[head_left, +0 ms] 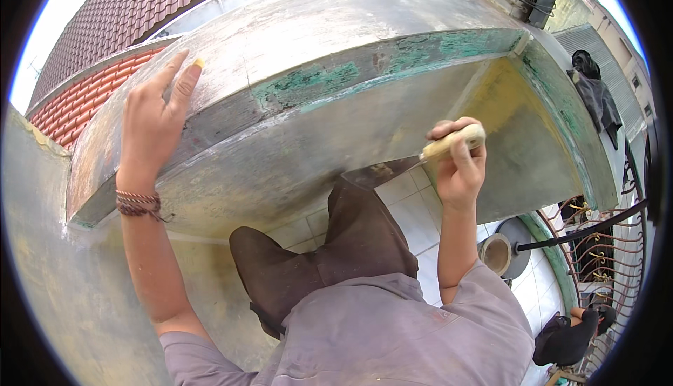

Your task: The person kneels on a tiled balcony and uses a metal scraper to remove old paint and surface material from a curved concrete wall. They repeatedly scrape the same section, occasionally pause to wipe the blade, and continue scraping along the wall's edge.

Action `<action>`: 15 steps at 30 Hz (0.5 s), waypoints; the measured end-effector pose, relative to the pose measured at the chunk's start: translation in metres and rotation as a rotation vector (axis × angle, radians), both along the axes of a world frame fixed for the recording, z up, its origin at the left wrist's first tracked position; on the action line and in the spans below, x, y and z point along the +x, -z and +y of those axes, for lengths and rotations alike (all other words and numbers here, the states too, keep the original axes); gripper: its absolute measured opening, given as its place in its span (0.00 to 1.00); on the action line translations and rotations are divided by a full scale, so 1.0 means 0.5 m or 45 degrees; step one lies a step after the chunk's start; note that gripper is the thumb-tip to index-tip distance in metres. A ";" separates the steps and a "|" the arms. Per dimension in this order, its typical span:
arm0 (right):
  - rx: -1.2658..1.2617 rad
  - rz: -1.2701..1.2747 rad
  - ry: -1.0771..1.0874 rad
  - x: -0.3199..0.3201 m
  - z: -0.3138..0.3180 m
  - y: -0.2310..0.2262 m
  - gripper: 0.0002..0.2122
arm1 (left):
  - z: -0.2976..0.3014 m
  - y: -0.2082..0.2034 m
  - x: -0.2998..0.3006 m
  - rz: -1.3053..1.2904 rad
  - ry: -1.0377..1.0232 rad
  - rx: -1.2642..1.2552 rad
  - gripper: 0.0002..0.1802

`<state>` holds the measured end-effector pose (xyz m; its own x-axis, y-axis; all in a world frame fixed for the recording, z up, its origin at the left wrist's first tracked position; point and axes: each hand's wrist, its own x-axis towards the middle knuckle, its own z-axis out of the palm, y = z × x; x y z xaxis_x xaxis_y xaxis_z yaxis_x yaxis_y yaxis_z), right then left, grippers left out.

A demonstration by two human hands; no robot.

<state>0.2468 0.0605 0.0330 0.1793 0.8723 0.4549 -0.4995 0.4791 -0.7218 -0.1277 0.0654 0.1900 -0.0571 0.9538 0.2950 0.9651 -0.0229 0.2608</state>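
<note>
My left hand (155,116) lies on the weathered top of a low wall (294,32), at its left part, with fingers stretched out and a woven bracelet on the wrist. Something small and yellow (199,63) shows at the tip of the thumb; I cannot tell what it is. In my right hand (459,168), fingers wrap round the pale handle of a scraper (384,172). Its dark, flat blade points left and overlaps my knee in view, below the wall's edge. Whether the blade touches anything is unclear. Patches of green paint (308,86) mark the wall's front edge.
A round bucket-like container (496,253) stands on white floor tiles (413,214) at the right, beside a dark round object. Farther right run a curled metal railing (624,246) and a dark pole. Black cloth (596,98) hangs over the wall. Another person (568,340) appears lower right.
</note>
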 end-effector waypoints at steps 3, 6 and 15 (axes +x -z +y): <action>0.336 0.399 -0.244 0.010 0.078 -0.068 0.13 | 0.072 -0.027 -0.030 0.158 -0.007 -0.099 0.40; 0.621 0.429 -0.421 0.030 0.118 -0.128 0.20 | 0.125 -0.019 -0.051 0.308 0.032 -0.335 0.44; 0.800 0.360 -0.418 0.019 0.161 -0.205 0.36 | 0.266 -0.004 -0.033 0.234 -0.048 -0.323 0.50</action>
